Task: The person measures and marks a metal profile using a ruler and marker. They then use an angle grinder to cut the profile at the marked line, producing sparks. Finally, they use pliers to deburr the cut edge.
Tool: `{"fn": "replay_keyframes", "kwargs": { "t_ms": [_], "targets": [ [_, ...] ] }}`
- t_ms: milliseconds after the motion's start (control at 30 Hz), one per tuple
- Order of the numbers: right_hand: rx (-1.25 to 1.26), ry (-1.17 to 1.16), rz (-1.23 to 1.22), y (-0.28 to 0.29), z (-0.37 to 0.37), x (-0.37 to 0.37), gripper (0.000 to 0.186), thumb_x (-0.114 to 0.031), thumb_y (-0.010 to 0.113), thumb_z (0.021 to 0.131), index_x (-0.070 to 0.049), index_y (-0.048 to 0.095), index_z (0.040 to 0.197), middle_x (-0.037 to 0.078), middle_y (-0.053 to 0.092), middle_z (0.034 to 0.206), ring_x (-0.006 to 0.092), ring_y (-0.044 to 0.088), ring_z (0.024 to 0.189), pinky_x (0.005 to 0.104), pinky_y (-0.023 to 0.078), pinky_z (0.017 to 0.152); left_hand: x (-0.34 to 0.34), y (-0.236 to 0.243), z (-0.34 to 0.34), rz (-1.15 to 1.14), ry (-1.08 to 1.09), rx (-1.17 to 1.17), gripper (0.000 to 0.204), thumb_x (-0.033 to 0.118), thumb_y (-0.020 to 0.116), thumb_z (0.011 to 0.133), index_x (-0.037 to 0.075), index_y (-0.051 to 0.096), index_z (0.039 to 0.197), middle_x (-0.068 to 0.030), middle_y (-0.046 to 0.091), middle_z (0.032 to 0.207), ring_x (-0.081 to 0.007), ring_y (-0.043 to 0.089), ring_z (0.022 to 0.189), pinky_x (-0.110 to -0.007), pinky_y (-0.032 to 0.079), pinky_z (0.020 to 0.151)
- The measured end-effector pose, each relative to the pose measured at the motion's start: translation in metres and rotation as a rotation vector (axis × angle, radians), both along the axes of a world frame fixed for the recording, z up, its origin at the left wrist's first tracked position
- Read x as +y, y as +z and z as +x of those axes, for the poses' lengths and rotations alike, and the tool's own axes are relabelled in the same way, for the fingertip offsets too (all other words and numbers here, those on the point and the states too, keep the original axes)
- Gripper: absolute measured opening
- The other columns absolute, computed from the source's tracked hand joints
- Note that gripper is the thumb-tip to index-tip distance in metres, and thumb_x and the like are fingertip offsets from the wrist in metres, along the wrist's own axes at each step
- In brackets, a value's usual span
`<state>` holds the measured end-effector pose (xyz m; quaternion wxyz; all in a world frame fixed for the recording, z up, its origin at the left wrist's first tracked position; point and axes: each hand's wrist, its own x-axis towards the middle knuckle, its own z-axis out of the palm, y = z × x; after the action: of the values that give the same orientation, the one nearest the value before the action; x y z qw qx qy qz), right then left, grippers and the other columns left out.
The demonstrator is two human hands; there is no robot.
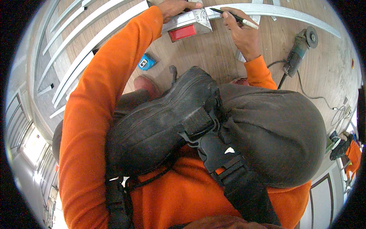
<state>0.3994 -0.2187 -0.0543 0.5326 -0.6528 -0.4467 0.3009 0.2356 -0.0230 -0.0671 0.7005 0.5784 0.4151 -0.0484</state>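
Note:
Near the top edge, my right hand (pixel 242 40) is closed round a black-and-white marker pen (pixel 244 23). The pen's dark tip points left, at a pale metal strip (pixel 282 11). My left hand (pixel 173 9) grips that metalwork farther left, one digit stretched along its top; its other fingers are partly hidden. Between the hands, a white blade with scale marks (pixel 201 16) lies across the metal. Just below it shows a red rectangular block (pixel 182 33), apparently part of the same measuring square; I cannot tell for certain how they join.
A blue tape measure (pixel 146 62) lies on the wood-look floor (pixel 164 65) below my left hand. At right an angle grinder (pixel 298 53) rests with its cable trailing. Several long metal profiles (pixel 82 34) lie at upper left. A black bag (pixel 164 118) is strapped across my lap.

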Motion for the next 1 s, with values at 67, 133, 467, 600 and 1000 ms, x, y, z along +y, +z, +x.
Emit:
{"fn": "replay_keyframes", "kwargs": {
  "t_ms": [67,133,467,600,1000],
  "targets": [
    [-0.002,-0.01,-0.005,0.001,-0.001,0.0,0.024,-0.018,0.069,0.098,-0.004,0.074,0.116,0.004,0.075,0.095,0.0076,0.063,0.08,0.0233,0.052,0.071,0.002,0.001,0.001,0.0,-0.019,0.014,0.046,0.021,0.075,0.091,-0.005,0.063,0.127,-0.0146,0.068,0.12,-0.0261,0.062,0.11,-0.037,0.046,0.099],
    [-0.054,-0.013,-0.027,0.004,-0.004,0.002,0.023,-0.018,0.07,0.098,-0.005,0.074,0.116,0.003,0.075,0.095,0.0077,0.063,0.08,0.0235,0.052,0.072,0.002,0.004,0.002,0.004,-0.028,0.033,0.047,0.021,0.075,0.091,-0.005,0.062,0.127,-0.0151,0.068,0.121,-0.0262,0.062,0.112,-0.038,0.045,0.101],
    [-0.222,0.007,-0.116,0.015,-0.01,0.003,0.018,-0.016,0.071,0.095,-0.008,0.077,0.11,0.003,0.076,0.096,0.0088,0.065,0.081,0.0252,0.052,0.073,0.006,0.003,0.0,-0.003,-0.06,0.022,0.052,0.023,0.076,0.091,-0.006,0.06,0.132,-0.0167,0.067,0.127,-0.029,0.061,0.118,-0.039,0.043,0.108],
    [-0.264,0.088,-0.223,-0.003,0.0,-0.02,0.018,-0.018,0.069,0.096,-0.005,0.077,0.106,0.004,0.076,0.093,0.0107,0.065,0.079,0.0258,0.052,0.072,0.009,-0.002,0.0,0.013,-0.091,0.012,0.057,0.025,0.077,0.09,-0.006,0.058,0.134,-0.0176,0.065,0.13,-0.0304,0.061,0.118,-0.039,0.043,0.107],
    [-0.014,-0.072,-0.12,0.004,0.013,-0.011,0.024,-0.025,0.068,0.098,-0.005,0.076,0.108,0.006,0.074,0.086,0.0104,0.066,0.077,0.027,0.053,0.07,0.01,0.007,-0.017,-0.104,-0.095,-0.004,0.053,0.028,0.073,0.093,0.002,0.059,0.138,-0.013,0.062,0.137,-0.03,0.054,0.128,-0.044,0.037,0.111]
  ]
}}
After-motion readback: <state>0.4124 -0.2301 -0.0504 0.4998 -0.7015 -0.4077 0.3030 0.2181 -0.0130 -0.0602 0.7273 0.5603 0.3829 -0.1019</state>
